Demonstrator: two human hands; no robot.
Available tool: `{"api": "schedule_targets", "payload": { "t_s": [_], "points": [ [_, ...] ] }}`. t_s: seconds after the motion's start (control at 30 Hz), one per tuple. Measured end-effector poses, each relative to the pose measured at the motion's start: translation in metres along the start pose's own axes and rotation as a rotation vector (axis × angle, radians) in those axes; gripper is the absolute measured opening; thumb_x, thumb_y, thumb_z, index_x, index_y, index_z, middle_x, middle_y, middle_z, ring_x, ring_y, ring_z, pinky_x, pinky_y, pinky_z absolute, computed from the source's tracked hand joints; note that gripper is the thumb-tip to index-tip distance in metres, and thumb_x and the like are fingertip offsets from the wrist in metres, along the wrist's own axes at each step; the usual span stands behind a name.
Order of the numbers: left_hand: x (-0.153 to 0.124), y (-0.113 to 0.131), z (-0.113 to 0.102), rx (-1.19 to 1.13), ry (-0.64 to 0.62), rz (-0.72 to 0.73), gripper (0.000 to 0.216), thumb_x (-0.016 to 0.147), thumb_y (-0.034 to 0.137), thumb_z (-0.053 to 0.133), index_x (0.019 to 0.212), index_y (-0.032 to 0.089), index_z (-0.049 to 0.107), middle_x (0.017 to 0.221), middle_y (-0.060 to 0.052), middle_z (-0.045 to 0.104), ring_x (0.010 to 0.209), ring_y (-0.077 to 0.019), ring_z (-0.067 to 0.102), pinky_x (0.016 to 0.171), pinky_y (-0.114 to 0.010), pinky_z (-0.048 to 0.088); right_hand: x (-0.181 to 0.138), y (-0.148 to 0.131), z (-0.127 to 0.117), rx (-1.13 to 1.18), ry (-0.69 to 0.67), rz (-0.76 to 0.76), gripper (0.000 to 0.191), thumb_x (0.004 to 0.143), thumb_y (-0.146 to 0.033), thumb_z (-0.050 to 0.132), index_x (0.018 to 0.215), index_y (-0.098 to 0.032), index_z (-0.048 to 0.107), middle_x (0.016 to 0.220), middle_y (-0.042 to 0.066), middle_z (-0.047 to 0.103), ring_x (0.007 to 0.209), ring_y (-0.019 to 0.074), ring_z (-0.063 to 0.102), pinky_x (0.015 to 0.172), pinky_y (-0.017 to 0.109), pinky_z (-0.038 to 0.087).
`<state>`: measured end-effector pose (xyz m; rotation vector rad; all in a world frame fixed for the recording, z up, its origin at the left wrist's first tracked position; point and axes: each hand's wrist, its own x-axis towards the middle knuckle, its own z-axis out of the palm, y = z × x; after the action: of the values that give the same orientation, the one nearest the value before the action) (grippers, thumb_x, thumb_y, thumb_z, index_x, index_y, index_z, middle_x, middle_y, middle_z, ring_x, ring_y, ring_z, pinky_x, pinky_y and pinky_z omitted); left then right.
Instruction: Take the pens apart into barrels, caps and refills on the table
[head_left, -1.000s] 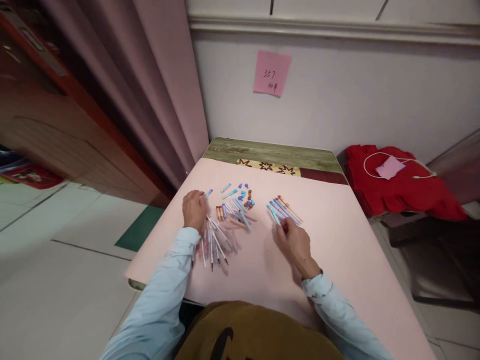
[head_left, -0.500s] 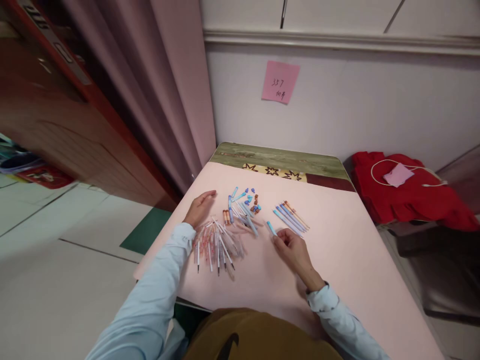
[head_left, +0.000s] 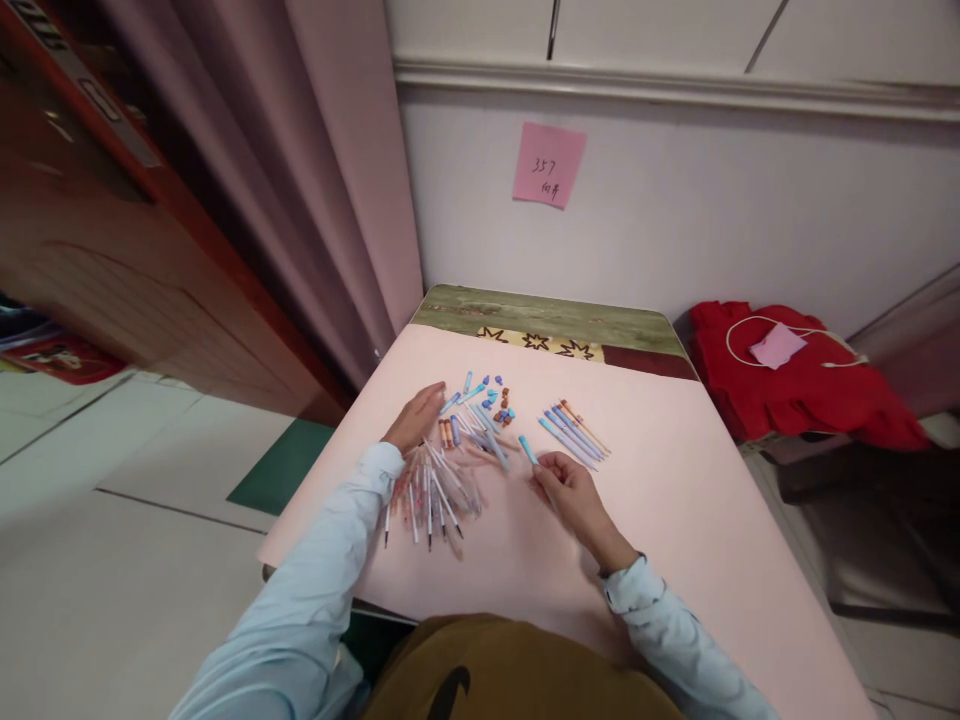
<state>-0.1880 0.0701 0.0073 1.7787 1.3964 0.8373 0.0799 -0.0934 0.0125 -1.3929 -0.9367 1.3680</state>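
Note:
My right hand [head_left: 574, 492] pinches a light-blue pen piece [head_left: 527, 449] between thumb and fingertips, its blue end pointing up and left. My left hand [head_left: 417, 418] reaches over the left side of the table with fingers stretched out, close to a blue pen grip [head_left: 450, 402]; whether it touches the grip I cannot tell. Brown grips [head_left: 446, 433] lie just right of it. Below is a spread pile of white pen refills [head_left: 431, 500] and clear pinkish barrels. Small blue and brown caps [head_left: 499, 414] are scattered behind. Several assembled-looking pens [head_left: 571, 436] lie in a row beyond my right hand.
A pale pink sheet covers the table [head_left: 660, 520], with a green patterned strip [head_left: 555, 310] at its back edge by the wall. A pink note [head_left: 548, 165] is on the wall. Red cloth [head_left: 795, 390] with a white cord lies at right; a wooden door [head_left: 150, 270] stands left.
My left hand has moved slightly forward and right to the blue and brown grips, and a blue grip there now lies tilted. My right hand keeps the light-blue piece. The view has shifted slightly.

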Motion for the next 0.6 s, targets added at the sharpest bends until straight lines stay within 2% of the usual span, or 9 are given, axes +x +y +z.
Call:
{"api": "schedule_targets", "payload": {
  "t_s": [0.07, 0.13, 0.17, 0.2, 0.3, 0.37, 0.5, 0.6],
  "points": [
    [-0.007, 0.014, -0.001, -0.052, 0.104, -0.020, 0.052, 0.091, 0.049, 0.045, 0.125, 0.013, 0.063, 0.134, -0.013, 0.062, 0.126, -0.0240, 0.054, 0.111, -0.040, 0.037, -0.001, -0.010, 0.004, 0.241, -0.059, 0.062, 0.036, 0.072, -0.045, 0.077, 0.090, -0.017, 0.065, 0.069, -0.001, 0.062, 0.056, 0.0099, 0.052, 0.054, 0.022, 0.041],
    [-0.022, 0.036, 0.008, -0.166, 0.126, -0.041, 0.047, 0.087, 0.049, 0.055, 0.116, 0.014, 0.068, 0.122, -0.012, 0.068, 0.117, -0.0255, 0.060, 0.106, -0.040, 0.042, -0.001, -0.022, 0.011, 0.408, -0.127, 0.136, 0.038, 0.070, -0.040, 0.081, 0.095, -0.015, 0.068, 0.073, 0.001, 0.064, 0.059, 0.0087, 0.053, 0.056, 0.021, 0.044],
    [-0.031, 0.049, 0.016, -0.274, 0.092, -0.059, 0.043, 0.084, 0.049, 0.060, 0.107, 0.015, 0.071, 0.114, -0.011, 0.071, 0.110, -0.0256, 0.063, 0.102, -0.039, 0.045, 0.000, -0.027, 0.015, 0.469, -0.158, 0.171, 0.038, 0.070, -0.038, 0.082, 0.097, -0.014, 0.069, 0.075, 0.001, 0.064, 0.059, 0.0080, 0.054, 0.057, 0.020, 0.045],
    [-0.042, 0.061, 0.026, -0.388, -0.002, -0.084, 0.040, 0.082, 0.049, 0.063, 0.102, 0.015, 0.073, 0.108, -0.010, 0.073, 0.103, -0.0248, 0.065, 0.097, -0.037, 0.047, 0.001, -0.031, 0.019, 0.519, -0.189, 0.205, 0.036, 0.071, -0.035, 0.082, 0.097, -0.013, 0.070, 0.075, 0.000, 0.063, 0.059, 0.0074, 0.054, 0.057, 0.019, 0.046],
    [-0.069, 0.089, 0.058, -0.807, -0.340, -0.210, 0.040, 0.084, 0.047, 0.065, 0.106, 0.015, 0.074, 0.093, -0.009, 0.072, 0.078, -0.0176, 0.065, 0.081, -0.033, 0.051, 0.004, -0.038, 0.029, 0.638, -0.263, 0.309, 0.027, 0.078, -0.032, 0.077, 0.094, -0.012, 0.068, 0.071, -0.001, 0.060, 0.054, 0.0051, 0.050, 0.049, 0.015, 0.042],
    [-0.080, 0.096, 0.071, -0.985, -0.384, -0.264, 0.036, 0.083, 0.043, 0.068, 0.104, 0.015, 0.075, 0.086, -0.008, 0.071, 0.069, -0.0130, 0.062, 0.075, -0.029, 0.050, 0.006, -0.038, 0.031, 0.680, -0.308, 0.403, 0.023, 0.084, -0.034, 0.072, 0.090, -0.013, 0.065, 0.066, -0.003, 0.055, 0.048, 0.0034, 0.043, 0.042, 0.012, 0.035],
    [-0.080, 0.097, 0.075, -1.122, -0.299, -0.328, 0.027, 0.079, 0.038, 0.074, 0.093, 0.014, 0.076, 0.091, -0.008, 0.072, 0.079, -0.0142, 0.064, 0.079, -0.027, 0.049, 0.005, -0.035, 0.028, 0.713, -0.505, 0.524, 0.032, 0.091, -0.045, 0.062, 0.085, -0.013, 0.061, 0.055, -0.009, 0.036, 0.040, 0.0022, 0.023, 0.035, 0.011, 0.020],
    [-0.078, 0.100, 0.072, -1.175, -0.293, -0.346, 0.027, 0.079, 0.038, 0.074, 0.094, 0.016, 0.076, 0.098, -0.009, 0.073, 0.091, -0.0175, 0.066, 0.089, -0.030, 0.049, 0.001, -0.035, 0.026, 0.818, -0.602, 0.489, 0.022, 0.092, -0.037, 0.062, 0.092, -0.015, 0.061, 0.057, -0.010, 0.029, 0.042, 0.0031, 0.020, 0.037, 0.011, 0.021]
  ]
}}
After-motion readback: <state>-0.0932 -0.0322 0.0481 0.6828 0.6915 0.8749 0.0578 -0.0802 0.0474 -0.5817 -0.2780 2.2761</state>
